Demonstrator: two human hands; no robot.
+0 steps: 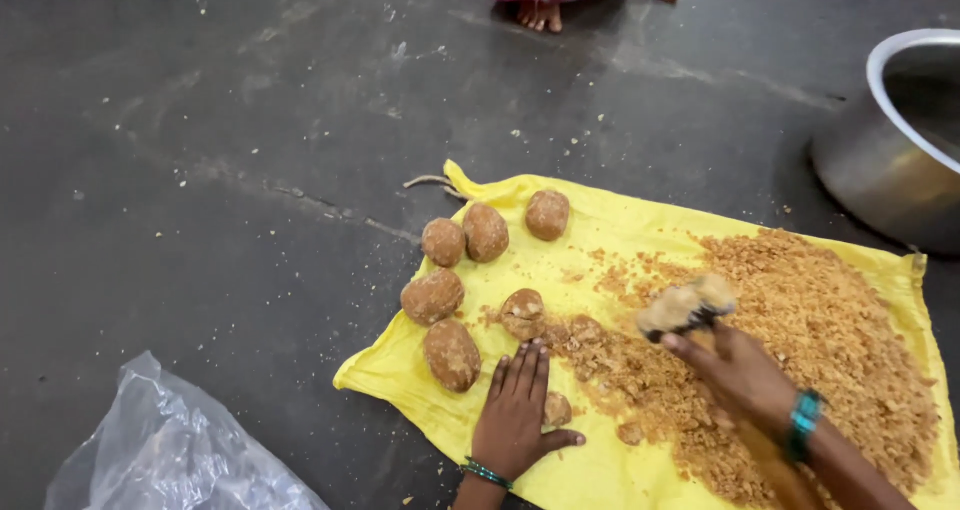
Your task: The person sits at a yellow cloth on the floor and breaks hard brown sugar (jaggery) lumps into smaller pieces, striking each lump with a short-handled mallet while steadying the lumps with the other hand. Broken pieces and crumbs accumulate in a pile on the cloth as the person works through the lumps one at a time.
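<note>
Altogether six whole brown lumps (452, 354) beside left hand (515, 415).

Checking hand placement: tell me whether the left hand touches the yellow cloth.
Touching. The head view shows the left hand pressed flat, fingers spread, on the yellow cloth.

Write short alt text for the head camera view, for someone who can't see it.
A person's right hand grips a crumb-caked tool over crushed brown crumbs on a yellow cloth, while the left hand rests flat beside a small chunk. Six brown lumps lie nearby; a metal pot stands on the dark floor.
</note>
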